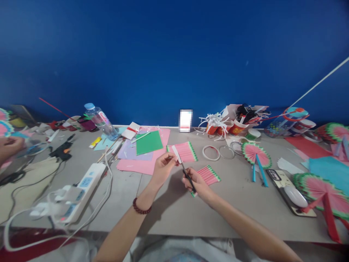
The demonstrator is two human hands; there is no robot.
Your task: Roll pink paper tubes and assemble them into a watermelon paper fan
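My left hand (163, 168) pinches a narrow white strip (175, 151) above the table. My right hand (198, 182) grips black-handled scissors (188, 176), whose blades point up toward the strip beside my left fingertips. Whether the blades touch the strip is too small to tell. Just behind my hands lies a pleated pink paper (187, 151) with a green zigzag edge. A second pleated paper (211, 174) of the same kind is partly covered by my right hand. Rolls of tape (211, 153) rest to the right of these papers.
At left are a power strip (87, 185) with cables, a black glue gun (62, 149) and a plastic bottle (101, 120). Another person's hand (11, 148) shows at the far left. Green paper (149, 142) lies behind. Rightward are paper fans (256, 154), a phone (280, 193) and a mouse (296, 196).
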